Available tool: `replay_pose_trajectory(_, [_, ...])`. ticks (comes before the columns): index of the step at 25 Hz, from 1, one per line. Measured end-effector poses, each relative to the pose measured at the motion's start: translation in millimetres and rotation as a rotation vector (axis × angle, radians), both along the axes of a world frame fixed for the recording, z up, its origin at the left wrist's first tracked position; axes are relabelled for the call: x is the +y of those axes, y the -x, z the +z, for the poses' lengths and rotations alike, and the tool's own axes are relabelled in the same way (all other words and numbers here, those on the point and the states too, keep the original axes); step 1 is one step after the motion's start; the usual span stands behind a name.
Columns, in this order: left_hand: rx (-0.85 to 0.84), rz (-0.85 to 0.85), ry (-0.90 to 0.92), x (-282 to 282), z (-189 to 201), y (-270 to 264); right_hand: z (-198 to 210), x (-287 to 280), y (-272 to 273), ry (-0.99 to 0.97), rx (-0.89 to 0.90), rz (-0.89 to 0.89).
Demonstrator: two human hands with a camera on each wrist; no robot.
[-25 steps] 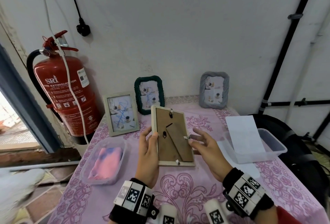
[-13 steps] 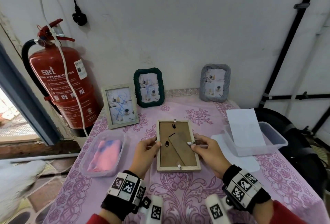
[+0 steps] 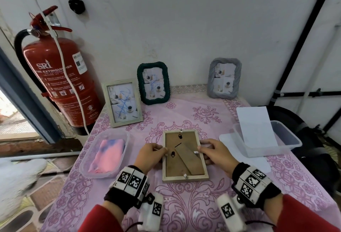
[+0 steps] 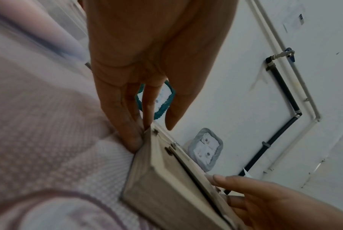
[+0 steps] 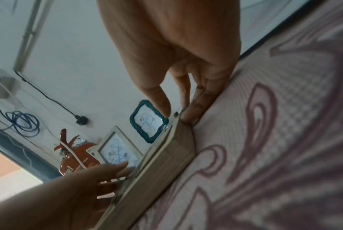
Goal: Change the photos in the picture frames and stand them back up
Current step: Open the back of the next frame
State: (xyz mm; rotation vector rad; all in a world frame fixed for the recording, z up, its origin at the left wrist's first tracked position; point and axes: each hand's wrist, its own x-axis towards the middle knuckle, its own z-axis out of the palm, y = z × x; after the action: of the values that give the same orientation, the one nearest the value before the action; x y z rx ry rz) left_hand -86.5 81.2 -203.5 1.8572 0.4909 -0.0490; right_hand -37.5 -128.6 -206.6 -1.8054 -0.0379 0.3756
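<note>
pinching face-down wooden frame [image 3: 184,155] between my left hand [image 3: 150,155] and right hand [image 3: 217,153], flat on table; back still clipped shut, photo swap not started; three frames standing beyond.

In the head view, bare tablecloth [image 3: 184,113] lies open at mid-frame, between the face-down frame [image 3: 184,156] and the three standing frames along the wall: white one [image 3: 122,102] left of centre, green one [image 3: 153,83] in the middle, grey one [image 3: 224,78] to the right. At lower left a tub with pink cloth [image 3: 105,155] crowds the left hand [image 3: 150,155]. At right, a clear tub [image 3: 267,139], apparently propping a white sheet, hems in the right hand [image 3: 215,152]. The lower centre cloth is open.
</note>
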Motion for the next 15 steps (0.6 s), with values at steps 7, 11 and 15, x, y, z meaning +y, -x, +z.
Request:
replay_pose_trajectory(7, [0.053, 0.029, -0.033, 2, -7, -10, -2, 2, -5, 0.293, -0.142, 0.039])
replay_pose_trajectory(11, [0.063, 0.024, -0.043, 2, -8, -11, -2, 5, -7, 0.352, -0.141, 0.052])
replay_pose_trajectory(15, [0.085, 0.035, 0.0, 1, -5, -13, 2, 6, -9, 0.183, -0.01, 0.033])
